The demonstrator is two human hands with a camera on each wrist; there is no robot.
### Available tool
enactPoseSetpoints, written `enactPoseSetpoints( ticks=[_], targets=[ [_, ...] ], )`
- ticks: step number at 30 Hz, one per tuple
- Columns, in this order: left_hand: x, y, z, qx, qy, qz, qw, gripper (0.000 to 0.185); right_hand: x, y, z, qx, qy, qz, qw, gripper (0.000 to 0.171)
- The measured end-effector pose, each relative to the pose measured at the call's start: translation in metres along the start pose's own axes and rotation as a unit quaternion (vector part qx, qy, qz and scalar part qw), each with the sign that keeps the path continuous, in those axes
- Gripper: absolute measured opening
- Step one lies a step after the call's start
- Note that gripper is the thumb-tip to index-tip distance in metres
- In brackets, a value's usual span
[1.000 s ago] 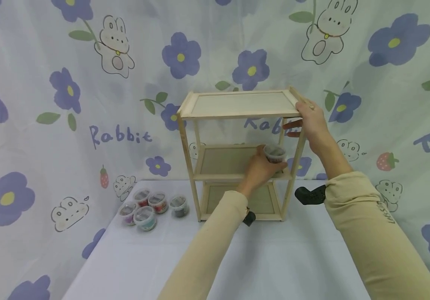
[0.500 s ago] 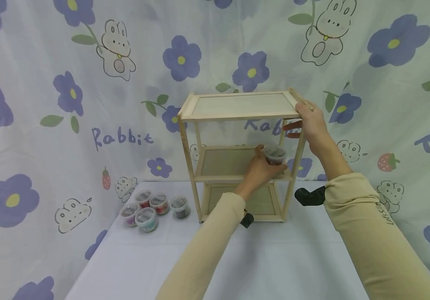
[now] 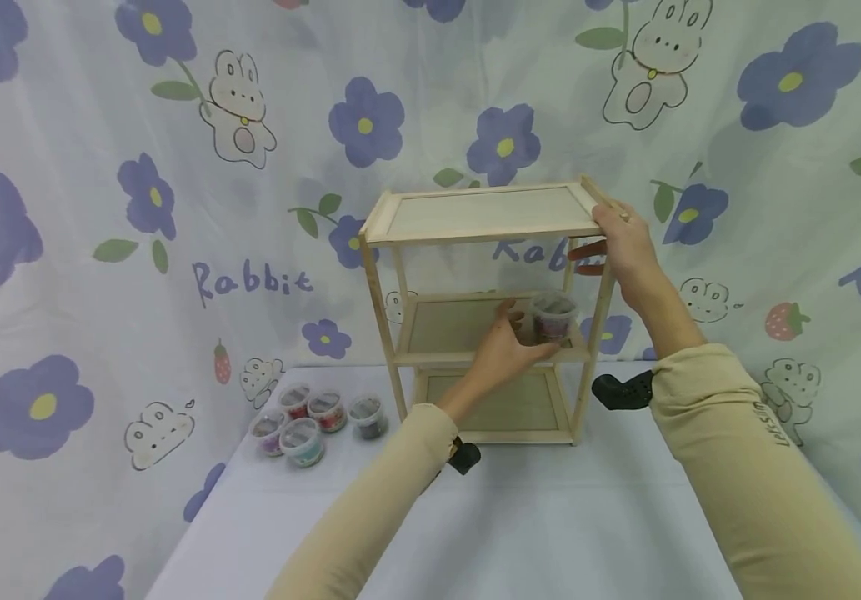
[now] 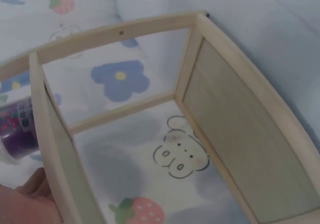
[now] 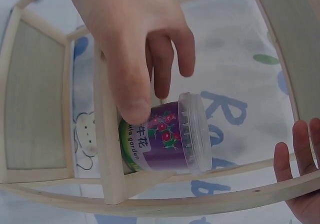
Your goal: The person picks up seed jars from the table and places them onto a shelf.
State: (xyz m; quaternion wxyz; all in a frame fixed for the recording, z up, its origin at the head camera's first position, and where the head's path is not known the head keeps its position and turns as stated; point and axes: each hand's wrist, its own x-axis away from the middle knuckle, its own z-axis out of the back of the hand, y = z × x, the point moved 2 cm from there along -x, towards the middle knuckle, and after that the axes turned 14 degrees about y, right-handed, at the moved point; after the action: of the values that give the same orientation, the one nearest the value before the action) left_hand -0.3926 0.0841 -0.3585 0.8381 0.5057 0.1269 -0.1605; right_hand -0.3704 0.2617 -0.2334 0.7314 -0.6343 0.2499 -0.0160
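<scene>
A small plastic tub (image 3: 553, 316) with a clear lid stands on the middle level of a wooden shelf rack (image 3: 490, 357), near its right post. Its purple label with printed red flowers shows in the right wrist view. My left hand (image 3: 507, 354) is beside the tub, fingers spread and apart from it; the thumb lies close to the tub's base, and I cannot tell if it touches. In the right wrist view the left hand (image 5: 135, 49) hangs over the tub. My right hand (image 3: 625, 246) grips the rack's top right corner, its fingers around the post.
Several similar lidded tubs (image 3: 302, 442) stand on the white table (image 3: 550, 517) to the left of the rack. One dark tub (image 3: 367, 416) is nearest the rack's left post. A curtain (image 3: 430, 150) printed with flowers and rabbits hangs behind.
My left hand has let go of the tub and drawn back slightly left, its fingers opening. The tub stays on the middle shelf. The right hand keeps its grip; the head view shifted slightly.
</scene>
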Motion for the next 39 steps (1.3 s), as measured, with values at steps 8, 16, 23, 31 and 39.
enactPoseSetpoints(
  ticks=[8,16,23,31,39],
  targets=[
    [0.018,-0.007,0.021,0.022,-0.002,-0.01,0.9997,0.101,-0.001,0.0,0.001,-0.007,0.001,-0.005,1.0,0.064],
    [0.043,-0.017,0.049,0.038,-0.001,-0.034,0.9987,0.099,-0.002,0.001,0.001,-0.006,0.001,-0.005,1.0,0.063],
    [0.068,-0.029,0.082,-0.004,-0.001,-0.042,0.9991,0.094,-0.002,0.001,0.0,-0.006,-0.002,-0.004,1.0,0.063],
    [0.086,-0.056,0.123,0.008,0.013,-0.015,0.9998,0.087,-0.001,0.0,0.001,-0.008,0.001,-0.005,1.0,0.063],
    [0.093,-0.104,0.173,-0.045,0.078,0.018,0.9958,0.084,-0.003,0.0,0.001,-0.019,0.007,-0.011,1.0,0.061]
  ],
)
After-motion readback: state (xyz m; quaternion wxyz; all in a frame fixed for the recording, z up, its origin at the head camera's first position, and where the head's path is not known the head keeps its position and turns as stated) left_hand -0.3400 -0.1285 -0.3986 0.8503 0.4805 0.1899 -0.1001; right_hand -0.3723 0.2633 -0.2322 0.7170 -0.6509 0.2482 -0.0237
